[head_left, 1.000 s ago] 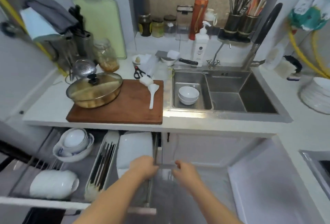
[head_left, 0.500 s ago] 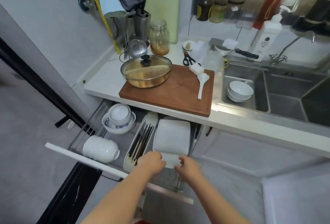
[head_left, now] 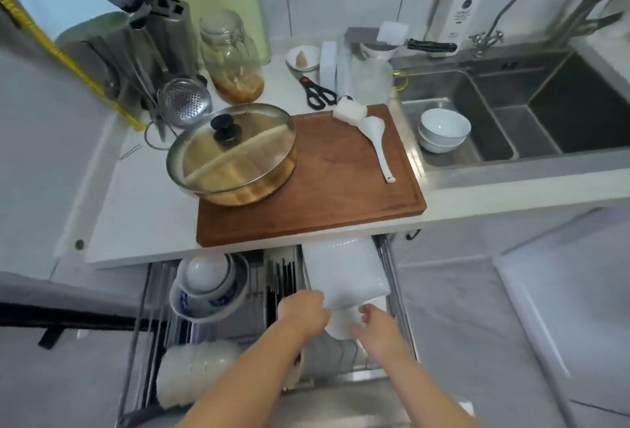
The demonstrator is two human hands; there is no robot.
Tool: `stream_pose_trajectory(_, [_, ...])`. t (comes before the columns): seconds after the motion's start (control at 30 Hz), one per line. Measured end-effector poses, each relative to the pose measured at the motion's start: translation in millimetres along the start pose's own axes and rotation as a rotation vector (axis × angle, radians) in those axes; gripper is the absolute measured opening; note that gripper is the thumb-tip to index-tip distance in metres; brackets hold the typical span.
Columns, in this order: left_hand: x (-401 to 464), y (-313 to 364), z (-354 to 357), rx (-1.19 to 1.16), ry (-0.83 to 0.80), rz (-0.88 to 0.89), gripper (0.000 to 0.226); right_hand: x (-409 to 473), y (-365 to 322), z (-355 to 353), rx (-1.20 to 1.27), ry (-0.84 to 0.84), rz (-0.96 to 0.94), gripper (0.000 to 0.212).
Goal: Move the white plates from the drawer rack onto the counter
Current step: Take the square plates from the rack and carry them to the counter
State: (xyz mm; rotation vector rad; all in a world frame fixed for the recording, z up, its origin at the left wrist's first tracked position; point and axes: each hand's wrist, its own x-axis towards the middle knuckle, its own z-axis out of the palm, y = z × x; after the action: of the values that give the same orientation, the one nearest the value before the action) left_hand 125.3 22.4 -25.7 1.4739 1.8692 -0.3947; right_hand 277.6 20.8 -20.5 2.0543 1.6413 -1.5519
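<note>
A stack of white rectangular plates (head_left: pixel 344 271) lies in the right part of the pulled-out drawer rack (head_left: pixel 395 291), partly under the counter (head_left: pixel 143 216). A smaller white plate (head_left: pixel 341 327) pokes out from beneath its near edge. My left hand (head_left: pixel 301 313) grips the near left corner of the rectangular plate, fingers curled. Just right of the smaller plate, my right hand (head_left: pixel 378 322) curls its fingers at that plate's edge. The plates' far ends are hidden under the counter.
A wooden cutting board (head_left: pixel 324 196) on the counter carries a lidded pot (head_left: pixel 231 155) and a white rice spoon (head_left: pixel 375 141). The sink (head_left: pixel 494 141) on the right holds two bowls (head_left: pixel 443 129). In the drawer sit stacked bowls (head_left: pixel 208 284), a chopstick tray (head_left: pixel 283 277) and overturned white bowls (head_left: pixel 194 373).
My view has swung left and closer to the drawer. Both hands have moved from the drawer's front rail up to the near edge of the white plates.
</note>
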Motion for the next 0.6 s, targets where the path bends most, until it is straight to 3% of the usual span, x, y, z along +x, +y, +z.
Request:
stream_pose_trajectory(0.1, [17, -9, 1, 0.04, -0.034, 0.054, 0.046, 8, 0, 12, -0.003, 0.015, 0.071, 0.053])
stream_pose_trajectory(0.33, [54, -16, 13, 0.057, -0.084, 0.089, 0.049, 39, 7, 27, 0.076, 0.037, 0.185, 0.049])
stream_pose_trajectory(0.6, [115, -6, 26, 0.1, -0.038, 0.049, 0.059, 89, 33, 49, 0.369, 0.073, 0.32, 0.045])
